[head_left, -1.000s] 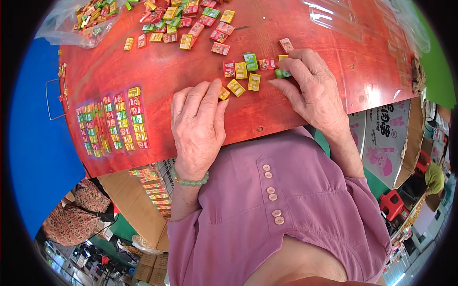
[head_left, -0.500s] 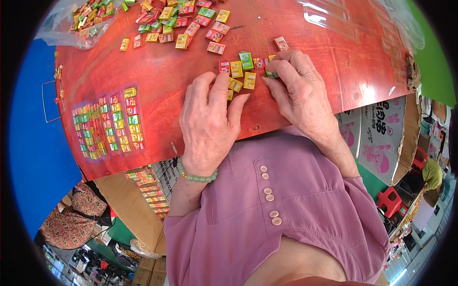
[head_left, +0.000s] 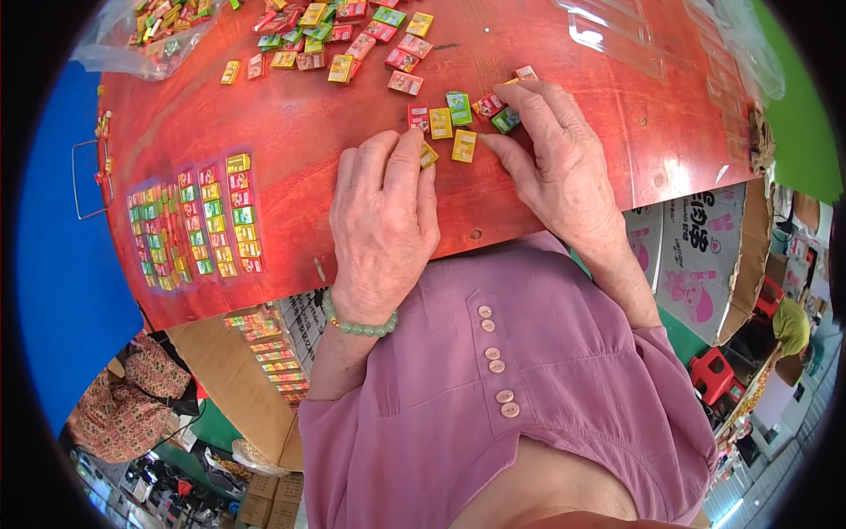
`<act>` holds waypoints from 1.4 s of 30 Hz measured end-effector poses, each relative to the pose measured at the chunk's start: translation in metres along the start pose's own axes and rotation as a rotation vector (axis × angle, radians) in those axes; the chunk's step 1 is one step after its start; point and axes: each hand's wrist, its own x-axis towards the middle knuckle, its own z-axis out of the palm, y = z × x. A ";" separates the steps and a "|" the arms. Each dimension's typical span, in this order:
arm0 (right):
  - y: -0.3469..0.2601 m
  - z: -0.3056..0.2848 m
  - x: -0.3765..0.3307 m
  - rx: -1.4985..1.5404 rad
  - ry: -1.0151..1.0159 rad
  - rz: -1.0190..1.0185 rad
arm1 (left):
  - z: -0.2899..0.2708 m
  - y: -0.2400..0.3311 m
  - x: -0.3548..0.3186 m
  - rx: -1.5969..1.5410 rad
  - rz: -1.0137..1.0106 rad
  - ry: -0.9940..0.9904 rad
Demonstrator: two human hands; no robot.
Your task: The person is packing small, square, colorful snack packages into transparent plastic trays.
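My left hand (head_left: 383,220) lies palm down on the red-brown wooden table (head_left: 564,167), its fingertips touching a small yellow packet (head_left: 428,155). My right hand (head_left: 555,163) rests just to the right, fingers spread over a little cluster of small packets: a yellow one (head_left: 463,145) by the thumb, a green one (head_left: 506,119) under the fingers, and red (head_left: 419,116), yellow (head_left: 441,122) and green (head_left: 458,107) ones just beyond. Whether either hand grips a packet is hidden by the fingers.
Several loose coloured packets (head_left: 344,40) are scattered at the table's far side beside a clear plastic bag (head_left: 145,35) of more. Neat rows of packets (head_left: 194,225) lie at the left. Clear plastic trays (head_left: 617,35) sit far right. Cardboard boxes (head_left: 705,256) stand below the table edge.
Both hands have drawn closer together around the small cluster; the left hand slid forward and right, and the packets between the hands are now lined up more tightly.
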 end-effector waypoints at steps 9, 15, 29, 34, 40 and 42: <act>-0.002 0.008 0.003 -0.049 0.009 0.063 | -0.009 -0.011 0.001 0.002 -0.043 0.001; -0.002 0.007 0.012 0.001 -0.073 0.068 | -0.014 -0.016 0.012 0.095 -0.046 -0.038; 0.021 -0.002 0.028 0.102 -0.197 -0.058 | -0.012 -0.028 0.033 -0.025 0.020 -0.121; 0.022 -0.009 0.039 0.123 -0.281 -0.081 | -0.013 -0.023 0.037 -0.019 0.023 -0.144; 0.023 -0.001 0.041 0.068 -0.250 -0.168 | -0.003 -0.021 0.036 -0.006 0.002 -0.119; 0.024 0.000 0.039 0.106 -0.222 -0.142 | -0.001 -0.021 0.036 -0.006 0.022 -0.097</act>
